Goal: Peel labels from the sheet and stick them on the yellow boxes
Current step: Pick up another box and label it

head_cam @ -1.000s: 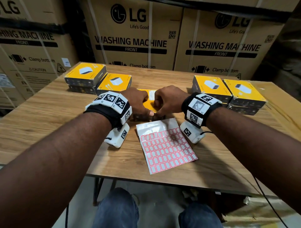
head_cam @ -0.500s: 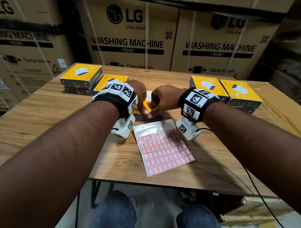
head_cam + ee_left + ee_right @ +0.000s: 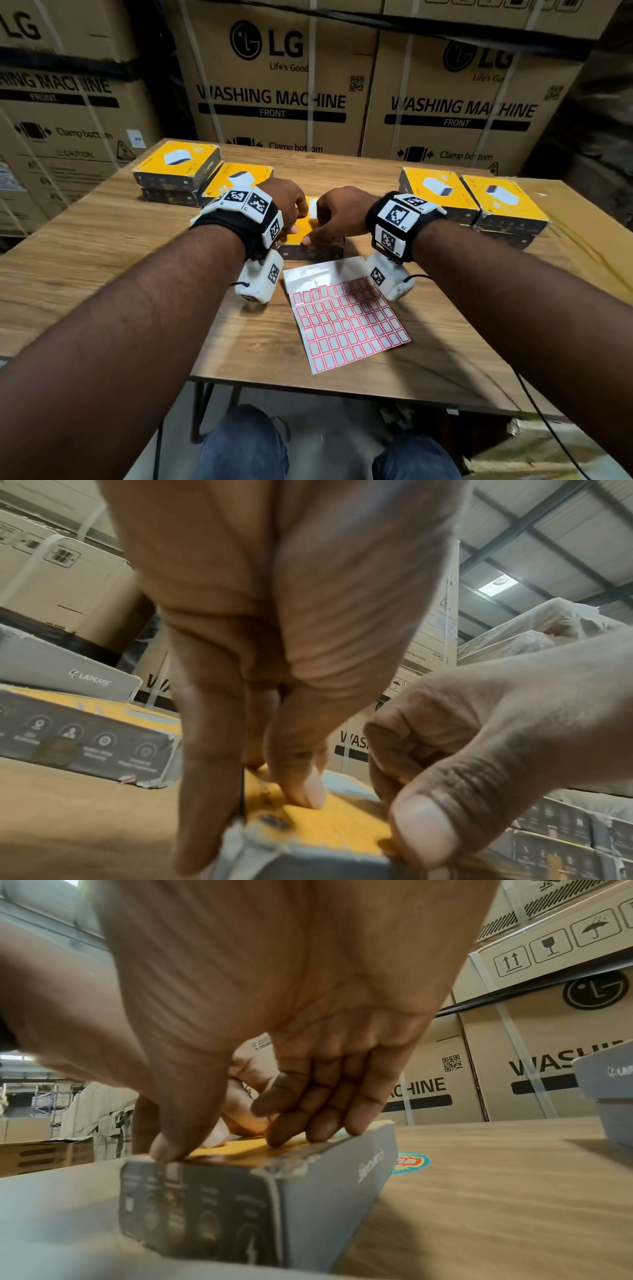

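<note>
A yellow-topped box (image 3: pixel 298 232) with dark grey sides lies mid-table under both hands. My left hand (image 3: pixel 291 219) has one finger down the box's left side and its thumb on the yellow top (image 3: pixel 329 826), pinching that corner. My right hand (image 3: pixel 322 231) presses its thumb tip on the top by the near edge, with its loosely bent fingers resting on the top (image 3: pixel 240 1146) along the right edge. The sheet of red-bordered labels (image 3: pixel 346 318) lies flat just in front of the box, its upper rows bare. I see no loose label in either hand.
Two stacks of yellow boxes (image 3: pixel 176 164) stand at the back left of the wooden table (image 3: pixel 102 257) and two more stacks of yellow boxes (image 3: pixel 503 202) at the back right. Large washing machine cartons (image 3: pixel 274 96) wall in the far side. A round sticker (image 3: pixel 411 1162) lies on the table.
Both hands have stayed on the middle box. The left hand has shifted a little farther over its top, and the right thumb now lies at the near edge.
</note>
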